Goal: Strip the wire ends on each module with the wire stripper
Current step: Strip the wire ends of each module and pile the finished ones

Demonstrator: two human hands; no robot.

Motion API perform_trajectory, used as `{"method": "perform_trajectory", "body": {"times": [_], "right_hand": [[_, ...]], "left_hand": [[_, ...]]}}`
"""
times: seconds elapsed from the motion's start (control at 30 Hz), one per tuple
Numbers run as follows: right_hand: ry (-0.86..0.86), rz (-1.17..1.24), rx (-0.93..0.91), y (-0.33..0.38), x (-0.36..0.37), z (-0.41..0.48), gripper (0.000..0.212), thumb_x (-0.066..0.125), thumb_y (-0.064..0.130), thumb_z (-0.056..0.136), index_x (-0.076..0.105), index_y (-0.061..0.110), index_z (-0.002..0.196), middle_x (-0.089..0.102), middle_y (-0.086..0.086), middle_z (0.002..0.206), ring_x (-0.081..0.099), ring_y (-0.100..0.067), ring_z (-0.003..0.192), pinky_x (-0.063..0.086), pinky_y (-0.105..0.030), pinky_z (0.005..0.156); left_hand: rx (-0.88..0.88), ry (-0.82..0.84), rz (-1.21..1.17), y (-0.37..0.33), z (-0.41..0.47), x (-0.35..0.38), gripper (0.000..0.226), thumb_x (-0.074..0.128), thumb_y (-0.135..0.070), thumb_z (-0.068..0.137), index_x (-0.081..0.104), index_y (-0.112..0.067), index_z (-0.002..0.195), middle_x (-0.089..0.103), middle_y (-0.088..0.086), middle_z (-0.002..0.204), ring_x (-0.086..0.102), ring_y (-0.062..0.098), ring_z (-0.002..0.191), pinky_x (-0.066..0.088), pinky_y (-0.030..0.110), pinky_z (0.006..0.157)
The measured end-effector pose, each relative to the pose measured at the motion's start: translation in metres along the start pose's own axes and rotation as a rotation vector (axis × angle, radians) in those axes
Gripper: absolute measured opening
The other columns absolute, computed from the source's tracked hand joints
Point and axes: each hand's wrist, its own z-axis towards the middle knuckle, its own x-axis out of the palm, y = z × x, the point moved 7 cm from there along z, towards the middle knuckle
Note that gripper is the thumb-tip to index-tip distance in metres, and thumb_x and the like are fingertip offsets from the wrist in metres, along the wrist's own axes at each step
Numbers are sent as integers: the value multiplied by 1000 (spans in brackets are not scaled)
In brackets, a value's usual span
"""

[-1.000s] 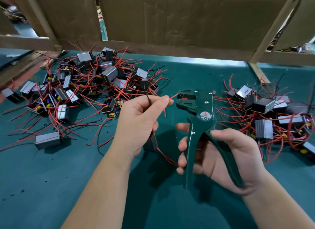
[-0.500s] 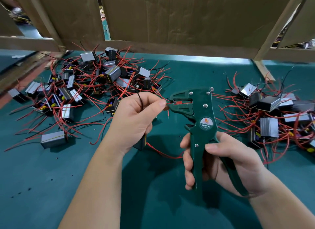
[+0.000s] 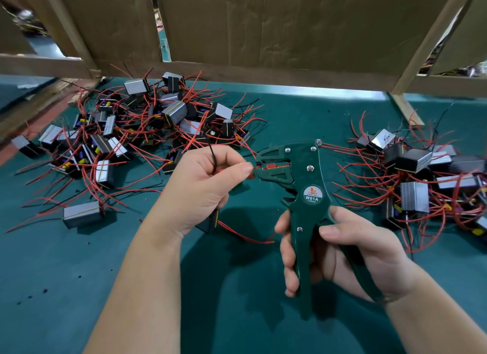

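My right hand [image 3: 350, 251] grips the handles of a dark green wire stripper [image 3: 303, 195] marked W01A, held upright with its jaws pointing left. My left hand [image 3: 203, 185] pinches a red wire [image 3: 254, 167] between thumb and forefinger, and the wire's end sits inside the stripper's jaws. A thin black wire [image 3: 213, 156] sticks up out of the same hand. The small dark module [image 3: 209, 223] belonging to these wires hangs below my left palm, mostly hidden, and another red lead [image 3: 245, 237] trails from it toward the right.
A large heap of silver-and-black modules [image 3: 158, 121] with red wires lies on the green mat [image 3: 66, 274] at the left. A second heap of modules [image 3: 416, 174] lies at the right. One module [image 3: 83, 216] sits apart at the left front. A wooden frame with cardboard [image 3: 276, 32] closes the back.
The red wire's end has gone from just outside the stripper's jaws to inside them. Both hands and the tool have shifted slightly with the view.
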Motion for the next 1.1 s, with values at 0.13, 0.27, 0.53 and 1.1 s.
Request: {"method": "perform_trajectory", "body": {"times": [0.13,0.27,0.53,1.1], "right_hand": [[6,1,9,-1,0,0,50,75,28,72,61,-2,109,61,-24,84,61,-38,70,49,-53,72],[21,2,19,0,-1,-2,53,75,29,71,60,-3,111,61,-25,85,61,-39,71,48,-53,72],[-82,174,-68,10,-10,1,58,76,30,67,63,-2,114,61,-24,89,63,-41,76,52,-55,74],[4,13,35,0,-2,-3,49,73,30,73,61,-2,109,61,-23,84,62,-39,70,49,-54,72]], "left_hand": [[-4,25,-4,0,1,2,13,68,-24,73,66,-26,60,34,-4,46,31,8,36,29,19,40],[5,36,-34,-1,0,1,13,67,-36,68,66,-25,61,33,2,47,31,9,38,29,19,41],[90,75,-205,-14,-3,8,15,62,-24,80,67,-25,65,45,-13,41,28,-1,34,32,17,39],[21,67,-3,-5,-3,8,16,59,-21,83,60,-24,67,44,-10,44,32,5,38,31,21,41]]}}
